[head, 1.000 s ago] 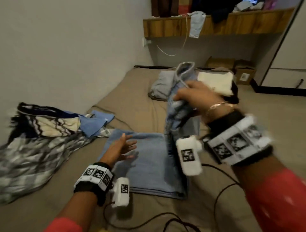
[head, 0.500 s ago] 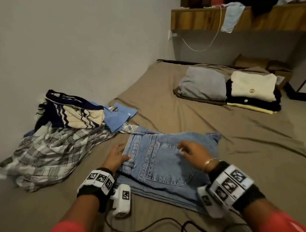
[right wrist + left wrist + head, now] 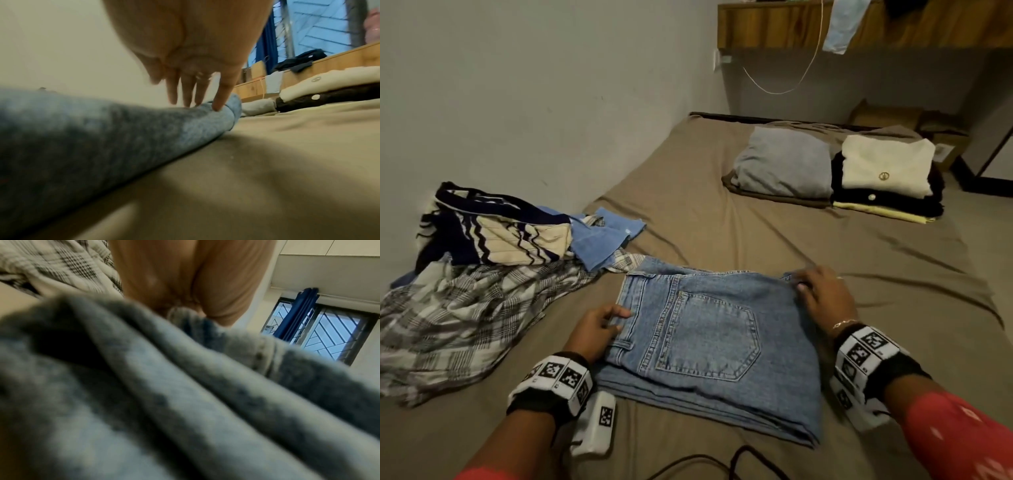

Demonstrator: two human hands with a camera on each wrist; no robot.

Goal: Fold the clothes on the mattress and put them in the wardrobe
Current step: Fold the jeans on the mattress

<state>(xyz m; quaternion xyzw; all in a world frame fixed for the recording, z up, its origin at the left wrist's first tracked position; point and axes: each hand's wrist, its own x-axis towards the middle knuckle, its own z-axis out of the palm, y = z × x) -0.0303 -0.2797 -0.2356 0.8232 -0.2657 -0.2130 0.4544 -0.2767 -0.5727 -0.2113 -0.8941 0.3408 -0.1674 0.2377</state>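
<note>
Centrally, toward the near edge of the mattress [image 3: 722,222], lies one pair of folded jeans [image 3: 709,342]: light blue denim, stacked in several layers, back pocket and waistband uppermost, roughly rectangular. Bare olive-brown sheet, lightly creased, runs open from the jeans to the far end and along the right edge. Left edge, against the plain wall: an unfolded heap holding a black-and-white plaid garment [image 3: 465,315], a navy and cream zigzag knit [image 3: 496,236] and a pale blue cloth [image 3: 602,240]; the plaid's corner touches the jeans' far left corner. Far right corner: a folded grey garment [image 3: 784,164] just beside a stack topped by a cream garment [image 3: 883,164] over dark and yellow layers. Wooden shelf [image 3: 774,27] above the far end, with a white cord hanging. Left hand [image 3: 595,329]: at the jeans' left edge by the waistband, fingers [image 3: 619,313] bent and touching the denim; whether they grip it cannot be told. Right hand [image 3: 822,298]: at the far right corner of the jeans, fingers [image 3: 221,97] straight and slightly spread, tips pressing down on the rounded fold.
</note>
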